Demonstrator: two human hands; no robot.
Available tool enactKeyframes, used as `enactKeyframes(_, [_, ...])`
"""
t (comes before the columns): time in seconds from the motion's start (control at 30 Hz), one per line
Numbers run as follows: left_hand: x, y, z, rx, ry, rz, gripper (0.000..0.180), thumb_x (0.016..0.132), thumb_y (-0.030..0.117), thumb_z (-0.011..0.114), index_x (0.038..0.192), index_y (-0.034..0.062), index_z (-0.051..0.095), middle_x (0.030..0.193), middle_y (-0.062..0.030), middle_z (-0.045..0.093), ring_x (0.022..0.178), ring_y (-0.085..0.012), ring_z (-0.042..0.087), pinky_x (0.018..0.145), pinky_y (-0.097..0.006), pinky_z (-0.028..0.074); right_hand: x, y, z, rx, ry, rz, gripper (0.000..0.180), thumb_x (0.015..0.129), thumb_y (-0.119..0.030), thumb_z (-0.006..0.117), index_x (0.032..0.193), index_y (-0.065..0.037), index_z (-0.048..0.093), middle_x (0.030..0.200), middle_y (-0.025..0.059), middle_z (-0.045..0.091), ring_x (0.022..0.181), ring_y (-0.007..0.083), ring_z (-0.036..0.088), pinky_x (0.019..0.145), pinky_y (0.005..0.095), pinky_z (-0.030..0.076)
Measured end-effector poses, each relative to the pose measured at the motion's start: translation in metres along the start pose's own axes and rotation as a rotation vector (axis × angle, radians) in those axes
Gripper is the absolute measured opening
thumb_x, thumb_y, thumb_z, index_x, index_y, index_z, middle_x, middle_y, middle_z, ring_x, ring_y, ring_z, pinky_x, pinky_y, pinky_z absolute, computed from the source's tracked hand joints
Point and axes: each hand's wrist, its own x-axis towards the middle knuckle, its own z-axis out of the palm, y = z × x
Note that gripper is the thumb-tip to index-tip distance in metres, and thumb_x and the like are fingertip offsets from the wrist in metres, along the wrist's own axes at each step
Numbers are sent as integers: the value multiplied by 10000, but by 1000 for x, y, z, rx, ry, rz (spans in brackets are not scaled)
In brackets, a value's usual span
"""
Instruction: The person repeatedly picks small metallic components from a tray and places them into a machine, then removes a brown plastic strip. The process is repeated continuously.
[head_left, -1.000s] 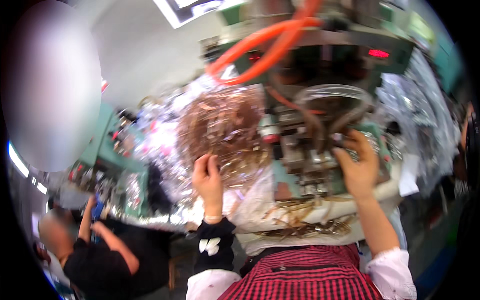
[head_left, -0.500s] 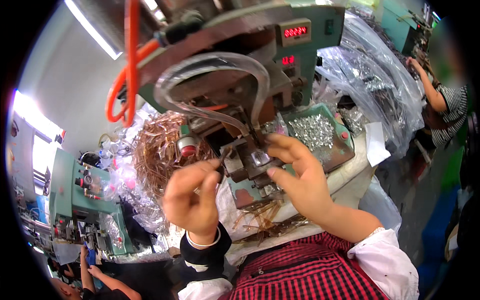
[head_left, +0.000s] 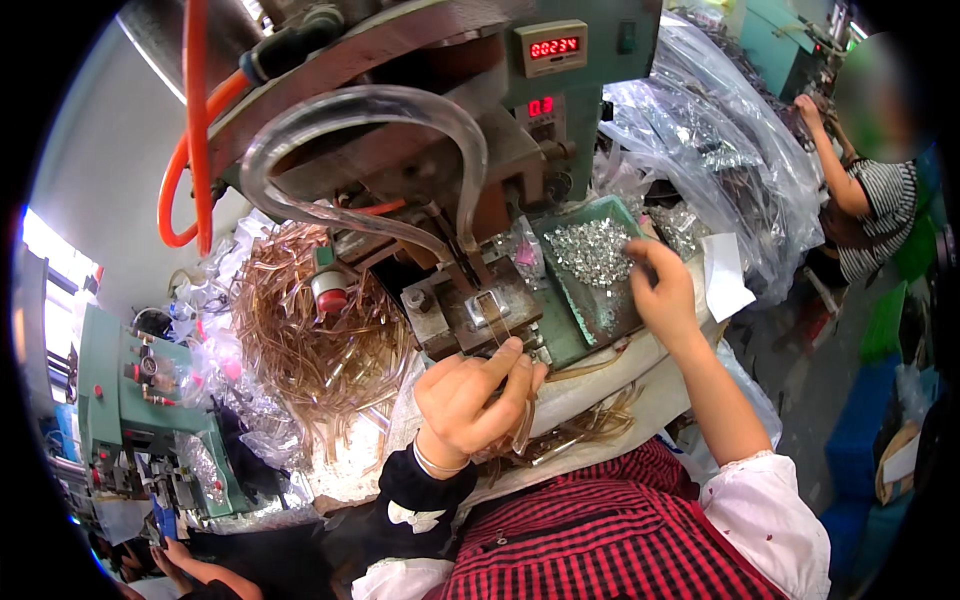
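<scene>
One big green press machine (head_left: 420,130) fills the bench, a heap of amber plastic strips (head_left: 310,330) piled left of it. Right hand (head_left: 665,290) dips curled fingers into the green tray (head_left: 570,330) of small silver pieces (head_left: 592,250). Left hand (head_left: 475,400) pinches one clear strip (head_left: 522,425) at the machine's die.

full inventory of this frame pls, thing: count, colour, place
press machine: one, grey-green, centre top
clear hose: one loop, transparent, over the machine front
orange hose: count unclear, upper left
red digit displays: two, machine top
tray of small shiny parts: one, green, right of the die
amber plastic strips: a heap, left of the die
clear bags: several, upper right
co-worker: one, striped top, far right
left hand: pinching a clear strip at the die
right hand: fingers at the tray's edge
</scene>
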Motion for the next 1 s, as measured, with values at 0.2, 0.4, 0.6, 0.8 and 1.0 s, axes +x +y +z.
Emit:
enactKeyframes(0.2, [-2,10,0,-41,-15,-125,285,707,34,847,950,65,703,1006,-119,741,575,-159,609,465,-274,436,-22,-6,9,-291,-71,-63,114,763,-70,755,868,-71,711,894,95,634,934,321,598,862,428,475])
enactKeyframes(0.4, [-25,34,-47,-56,-45,-390,284,753,11,786,1031,31,733,1063,-150,756,703,-195,691,593,-286,522,-20,-1,23,-491,-53,-142,93,769,-85,726,832,-49,667,874,107,619,920,333,607,897,456,476])
enactKeyframes(0.6, [-74,6,-153,612,181,-847,160,849,-67,712,998,-11,724,941,-122,728,738,-209,658,657,-290,510,-18,-2,20,105,-15,106,106,897,-30,685,1001,-10,691,850,18,653,778,108,585,774,249,462])
enactKeyframes(0.8, [-170,-65,-172,746,-197,-1208,144,858,198,748,902,64,719,849,-105,702,780,-312,667,672,-423,499,-6,-26,40,197,-45,15,130,890,-21,708,1017,8,716,900,43,707,802,99,623,756,249,489])
enactKeyframes(1.0, [-245,-104,-132,519,-136,-1445,254,804,147,727,1011,94,590,699,-77,651,630,-263,635,611,-406,495,-29,11,29,319,28,174,147,916,9,660,1063,9,667,890,31,695,823,93,624,778,239,487])
